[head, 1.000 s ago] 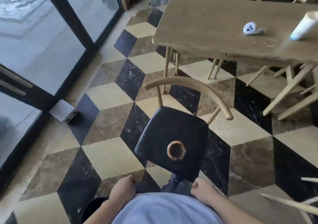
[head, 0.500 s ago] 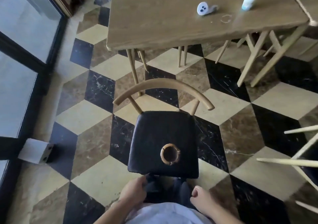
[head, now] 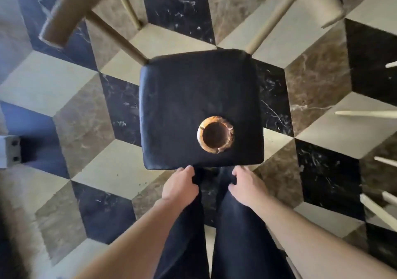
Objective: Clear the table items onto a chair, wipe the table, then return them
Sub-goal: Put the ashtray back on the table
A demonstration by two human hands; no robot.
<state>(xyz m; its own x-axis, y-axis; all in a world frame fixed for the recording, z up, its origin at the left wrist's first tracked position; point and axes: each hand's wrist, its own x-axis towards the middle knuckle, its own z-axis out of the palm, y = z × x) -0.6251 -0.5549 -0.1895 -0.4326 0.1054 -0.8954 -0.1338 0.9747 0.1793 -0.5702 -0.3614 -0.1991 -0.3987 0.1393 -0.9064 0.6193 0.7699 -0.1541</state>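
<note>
While both hands hang empty and loosely curled, left hand and right hand just short of the chair seat | ashtray sits near seat's front edge; a knee bump could tip it off | table, visible earlier, now out of view.

Bare forearms, no sleeves in view — dark navy trousers on both legs.
</note>
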